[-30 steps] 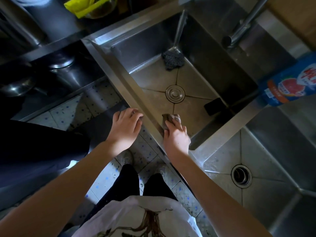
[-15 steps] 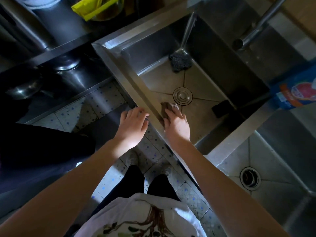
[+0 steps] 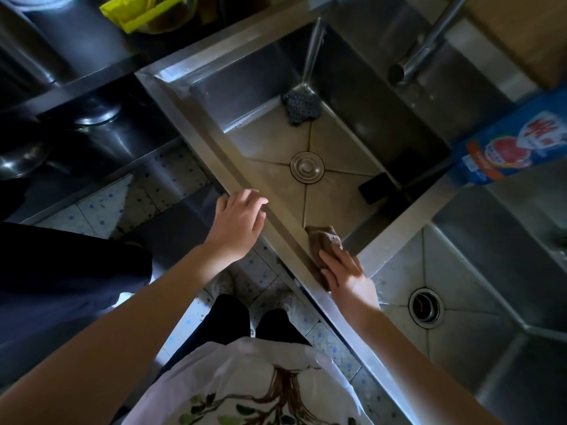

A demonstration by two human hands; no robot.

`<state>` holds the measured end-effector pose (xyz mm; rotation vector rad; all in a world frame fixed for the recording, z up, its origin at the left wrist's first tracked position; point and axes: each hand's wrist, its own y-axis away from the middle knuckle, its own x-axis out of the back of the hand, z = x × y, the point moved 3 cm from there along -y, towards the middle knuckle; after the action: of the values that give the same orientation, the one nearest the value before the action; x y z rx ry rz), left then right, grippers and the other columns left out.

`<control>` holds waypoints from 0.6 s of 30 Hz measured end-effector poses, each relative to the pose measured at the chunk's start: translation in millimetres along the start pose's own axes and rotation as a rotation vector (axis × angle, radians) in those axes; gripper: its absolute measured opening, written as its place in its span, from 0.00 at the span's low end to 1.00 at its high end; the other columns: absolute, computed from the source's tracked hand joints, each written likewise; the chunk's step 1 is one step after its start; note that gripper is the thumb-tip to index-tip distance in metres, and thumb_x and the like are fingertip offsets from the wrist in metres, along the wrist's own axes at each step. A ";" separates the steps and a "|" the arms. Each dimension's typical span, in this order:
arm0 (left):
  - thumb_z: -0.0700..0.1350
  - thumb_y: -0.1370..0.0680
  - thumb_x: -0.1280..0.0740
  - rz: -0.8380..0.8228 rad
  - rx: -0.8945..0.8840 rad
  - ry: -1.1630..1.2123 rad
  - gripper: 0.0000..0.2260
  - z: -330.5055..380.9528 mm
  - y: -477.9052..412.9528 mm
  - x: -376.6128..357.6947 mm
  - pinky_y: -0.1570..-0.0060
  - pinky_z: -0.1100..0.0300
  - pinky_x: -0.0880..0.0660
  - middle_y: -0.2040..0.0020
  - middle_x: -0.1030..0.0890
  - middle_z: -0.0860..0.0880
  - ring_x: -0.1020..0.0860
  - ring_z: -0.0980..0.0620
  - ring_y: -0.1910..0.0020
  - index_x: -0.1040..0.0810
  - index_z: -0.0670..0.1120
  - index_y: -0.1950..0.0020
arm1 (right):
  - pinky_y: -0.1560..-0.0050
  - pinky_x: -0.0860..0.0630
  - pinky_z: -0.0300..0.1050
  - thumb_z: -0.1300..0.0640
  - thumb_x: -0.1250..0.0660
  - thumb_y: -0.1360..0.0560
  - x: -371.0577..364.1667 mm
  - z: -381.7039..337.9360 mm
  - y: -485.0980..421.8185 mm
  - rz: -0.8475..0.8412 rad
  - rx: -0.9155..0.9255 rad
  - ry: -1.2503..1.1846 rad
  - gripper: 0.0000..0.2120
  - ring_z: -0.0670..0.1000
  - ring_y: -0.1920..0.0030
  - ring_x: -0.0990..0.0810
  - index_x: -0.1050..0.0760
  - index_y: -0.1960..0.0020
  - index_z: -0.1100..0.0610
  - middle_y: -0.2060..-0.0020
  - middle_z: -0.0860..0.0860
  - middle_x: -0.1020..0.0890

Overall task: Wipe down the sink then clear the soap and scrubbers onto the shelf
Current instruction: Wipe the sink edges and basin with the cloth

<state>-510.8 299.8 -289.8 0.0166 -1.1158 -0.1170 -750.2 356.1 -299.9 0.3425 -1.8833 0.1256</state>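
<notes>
Presses brown rag (image 3: 323, 240) onto sink's front rim (image 3: 285, 223), lower centre, with right hand (image 3: 345, 273) laid flat; rests left hand (image 3: 239, 223), loosely bent and empty, on rim further left. Likely soft, damp, light: best bunched from above.

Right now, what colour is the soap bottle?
The soap bottle is blue, with a pink fruit picture; head view.

A yellow packet (image 3: 144, 12) lies across a glass bowl (image 3: 176, 19) at the top edge. At left, in shadow, sit a steel bowl (image 3: 21, 161) and a domed lid (image 3: 95, 113). The floor (image 3: 101, 204) has pale tiles with blue dots. Below show white shoes (image 3: 221, 285), black trousers (image 3: 228, 320) and a white shirt (image 3: 239, 378) printed with a brown tree. A tap (image 3: 429, 47) slants in from the upper right.
</notes>
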 end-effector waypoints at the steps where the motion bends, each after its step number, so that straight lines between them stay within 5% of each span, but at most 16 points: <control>1: 0.45 0.21 0.43 -0.006 0.002 -0.001 0.13 2.4 0.1 -2.3 0.37 0.49 0.42 0.37 0.29 0.46 0.31 0.47 0.37 0.28 0.47 0.38 | 0.68 0.18 0.57 0.66 0.25 0.33 2.1 3.3 2.0 0.011 0.052 0.030 0.18 0.62 0.48 0.18 0.19 0.43 0.59 0.42 0.59 0.20; 6: 0.44 0.22 0.40 0.022 0.001 -0.021 0.12 13.0 4.8 -13.4 0.39 0.49 0.40 0.41 0.26 0.46 0.29 0.46 0.40 0.27 0.47 0.40 | 0.60 0.17 0.54 0.72 0.24 0.36 15.2 20.5 -12.6 -0.064 0.162 0.093 0.23 0.60 0.46 0.19 0.19 0.43 0.58 0.41 0.58 0.19; 10: 0.42 0.24 0.36 0.060 -0.007 -0.061 0.11 24.1 10.6 -20.3 0.42 0.46 0.35 0.42 0.24 0.44 0.25 0.42 0.45 0.24 0.44 0.42 | 0.41 0.23 0.47 0.63 0.35 0.24 20.2 33.9 -52.0 -0.412 0.068 0.129 0.18 0.51 0.40 0.23 0.24 0.37 0.49 0.38 0.47 0.22; 15: 0.44 0.24 0.37 0.014 -0.035 -0.114 0.14 38.0 16.2 -25.4 0.42 0.44 0.35 0.39 0.25 0.44 0.26 0.42 0.42 0.25 0.45 0.39 | 0.56 0.22 0.43 0.63 0.35 0.24 24.6 32.2 -86.7 -0.799 0.058 0.104 0.16 0.48 0.56 0.19 0.23 0.38 0.51 0.48 0.50 0.18; 18: 0.44 0.24 0.37 -0.003 -0.078 -0.182 0.15 47.0 19.0 -27.5 0.41 0.43 0.34 0.38 0.25 0.43 0.25 0.41 0.43 0.26 0.45 0.38 | 0.69 0.26 0.37 0.68 0.36 0.26 25.3 35.4 -104.2 -0.920 0.041 0.081 0.18 0.46 0.67 0.21 0.23 0.39 0.53 0.63 0.48 0.20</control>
<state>-563.2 323.7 -292.4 -0.0634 -1.2920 -0.1668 -758.9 243.6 -296.5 1.1674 -1.4835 -0.4352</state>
